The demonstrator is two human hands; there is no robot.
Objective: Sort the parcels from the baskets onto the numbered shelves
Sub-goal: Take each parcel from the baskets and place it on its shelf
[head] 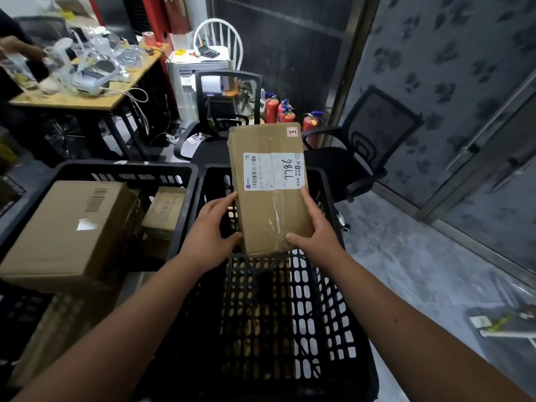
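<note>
A flat brown cardboard parcel (268,187) with a white label marked 7786 is held up over the right black basket (333,300). My left hand (213,224) grips its lower left edge, thumb on the near corner. My right hand (314,230) grips its lower right edge, thumb on the front face. The right basket holds nothing that I can see. The left black basket (127,169) holds a large brown box (69,230) and a smaller box (164,213) behind it. No numbered shelves are in view.
Two black office chairs (368,146) stand beyond the baskets, with red fire extinguishers (285,111) behind them. A cluttered wooden desk (87,97) is at the far left, where another person's hand (17,47) works. A patterned glass wall runs along the right.
</note>
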